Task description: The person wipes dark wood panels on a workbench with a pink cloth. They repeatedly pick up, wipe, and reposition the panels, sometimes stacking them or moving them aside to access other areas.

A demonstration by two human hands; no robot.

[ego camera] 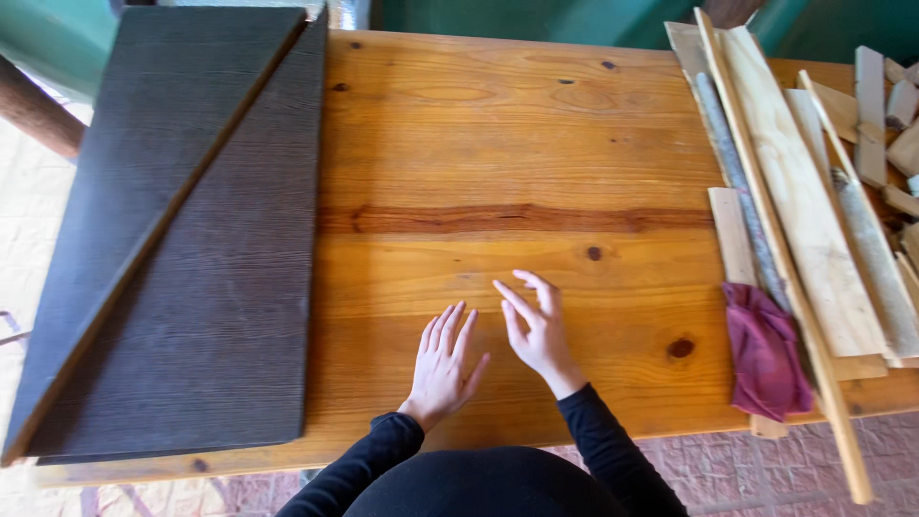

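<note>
My left hand [446,362] lies flat and open on the orange-brown wooden table [517,144], fingers spread, holding nothing. My right hand [536,324] hovers just to its right, fingers apart and slightly curled, also empty. Both arms wear black sleeves. A large dark wood-grain board [220,287] lies on the table's left side, with a second dark triangular piece [144,144] resting on top of it. Neither hand touches the boards.
A pile of pale wooden strips and offcuts [804,182] lies along the table's right side, some overhanging the near edge. A dark red cloth [766,352] rests at the pile's near end. Small wood scraps [890,124] sit at the far right.
</note>
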